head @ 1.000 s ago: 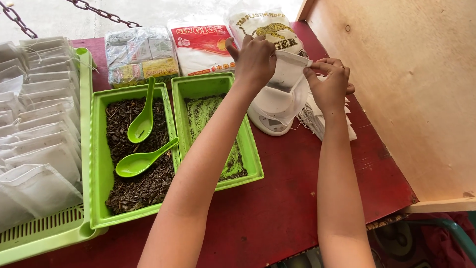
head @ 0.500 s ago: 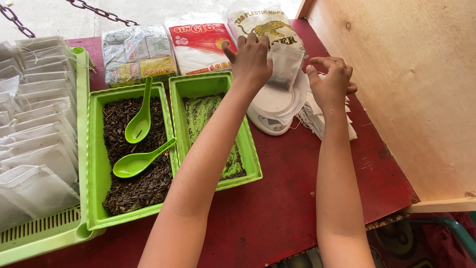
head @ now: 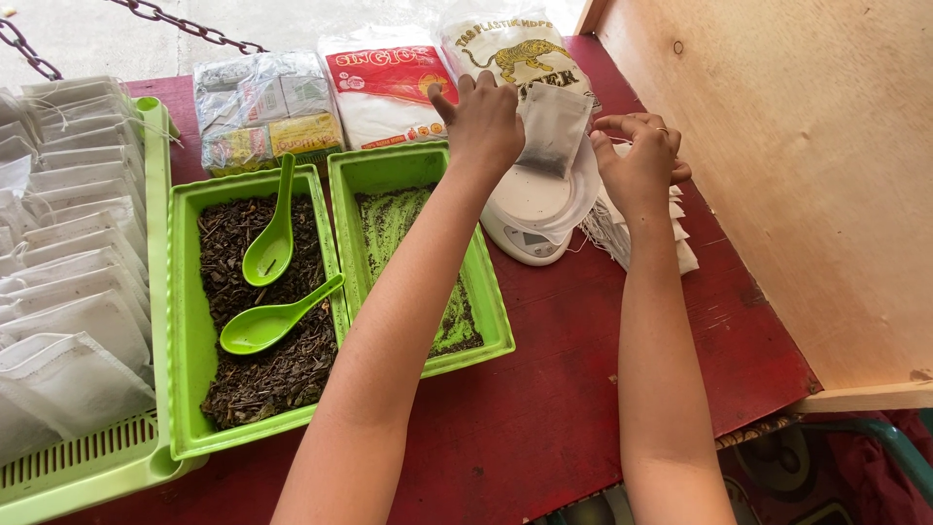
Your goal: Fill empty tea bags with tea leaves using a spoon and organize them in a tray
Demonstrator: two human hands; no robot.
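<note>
My left hand holds a small white filter bag with dark tea at its bottom, hanging just above the white kitchen scale. Just to the right of the bag, my right hand has its fingers curled and holds nothing that I can see. It hovers over a stack of empty white bags. Two green trays lie left of the scale: one full of dark loose tea with two green spoons, the other holding a thin layer of tea.
A long green basket at the far left holds rows of filled white bags. Three plastic packets lie along the back of the red table. A plywood board stands on the right. A chain hangs at the top left.
My right hand has let go of the bag's top edge and drawn slightly away. The bag now hangs from my left hand alone.
</note>
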